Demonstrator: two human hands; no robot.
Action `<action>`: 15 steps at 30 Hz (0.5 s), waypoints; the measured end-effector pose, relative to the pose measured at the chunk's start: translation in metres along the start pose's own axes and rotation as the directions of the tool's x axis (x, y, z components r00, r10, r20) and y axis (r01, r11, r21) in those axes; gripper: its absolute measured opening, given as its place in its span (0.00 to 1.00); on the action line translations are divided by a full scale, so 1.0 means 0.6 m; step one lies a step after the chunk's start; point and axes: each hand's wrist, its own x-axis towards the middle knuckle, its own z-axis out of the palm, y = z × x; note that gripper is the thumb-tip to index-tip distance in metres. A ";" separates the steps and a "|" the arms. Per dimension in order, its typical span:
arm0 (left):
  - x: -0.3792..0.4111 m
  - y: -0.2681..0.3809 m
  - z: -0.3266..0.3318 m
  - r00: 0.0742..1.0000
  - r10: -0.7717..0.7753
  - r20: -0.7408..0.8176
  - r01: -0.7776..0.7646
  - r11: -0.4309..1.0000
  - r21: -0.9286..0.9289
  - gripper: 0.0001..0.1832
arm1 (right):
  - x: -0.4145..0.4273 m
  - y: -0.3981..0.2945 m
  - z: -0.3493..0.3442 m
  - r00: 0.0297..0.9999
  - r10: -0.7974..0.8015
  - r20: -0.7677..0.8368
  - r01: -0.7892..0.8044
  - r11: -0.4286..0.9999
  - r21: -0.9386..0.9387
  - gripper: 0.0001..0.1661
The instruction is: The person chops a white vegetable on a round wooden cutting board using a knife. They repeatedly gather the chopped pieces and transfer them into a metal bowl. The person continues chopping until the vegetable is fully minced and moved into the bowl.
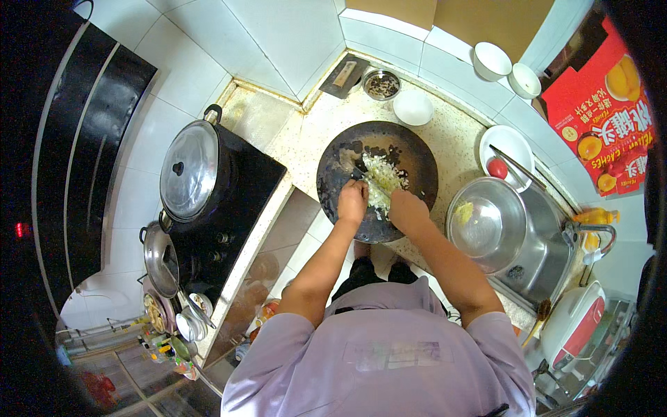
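A round dark cutting board point(333, 208) lies on the speckled counter before me. Finely chopped pale green-white vegetable point(383, 169) is heaped over its middle, with small bits scattered at the edges. My right hand point(409, 211) grips a knife, whose handle is hidden in the fist. Its blade point(379, 187) slants across the chopped heap toward the upper left. My left hand point(354, 200) is at the left side of the heap, fingers curled against the blade's far part; the fingertips are hidden.
A steel basin point(492, 240) with yellowish bits sits over the sink point(547, 260) at right. Behind it, a white plate point(490, 136) holds a red tomato-like item point(497, 168). A white bowl point(413, 108) and a steel bowl point(381, 85) stand behind the board. Left, a lidded pot point(190, 172) occupies the black stove point(245, 182).
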 end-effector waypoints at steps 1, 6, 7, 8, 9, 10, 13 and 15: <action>0.002 -0.003 0.002 1.000 0.017 -0.018 -0.017 1.000 0.001 0.02 | 0.001 0.005 0.015 1.000 -0.005 -0.028 0.005 1.000 0.017 0.09; 0.008 -0.011 -0.005 0.989 0.121 -0.081 -0.125 0.991 -0.051 0.02 | 0.010 0.030 0.051 0.999 0.019 -0.030 -0.019 1.000 -0.006 0.10; 0.005 -0.004 -0.012 0.994 0.079 -0.070 -0.082 0.996 -0.038 0.02 | 0.015 0.034 0.050 0.999 0.007 -0.049 -0.007 1.000 0.004 0.10; -0.005 0.004 -0.021 0.997 0.038 -0.060 -0.040 0.999 -0.026 0.03 | 0.016 0.036 0.051 1.000 0.018 -0.022 -0.018 1.000 -0.018 0.10; -0.010 0.009 -0.027 0.998 -0.013 -0.057 0.012 1.000 -0.013 0.03 | 0.013 0.028 0.037 1.000 0.021 0.012 -0.021 0.999 -0.045 0.10; -0.022 0.001 -0.021 0.998 -0.043 -0.035 0.042 0.999 -0.017 0.04 | 0.000 0.022 0.028 0.998 0.033 0.055 -0.028 0.997 -0.077 0.11; -0.024 -0.011 0.004 0.996 0.042 -0.081 -0.046 0.998 -0.046 0.05 | -0.011 -0.011 -0.004 0.997 0.021 0.068 -0.013 0.993 -0.121 0.10; -0.028 -0.010 0.014 0.998 -0.021 -0.063 0.021 1.000 -0.003 0.04 | -0.006 0.001 0.018 0.996 0.032 0.082 -0.022 0.993 -0.113 0.10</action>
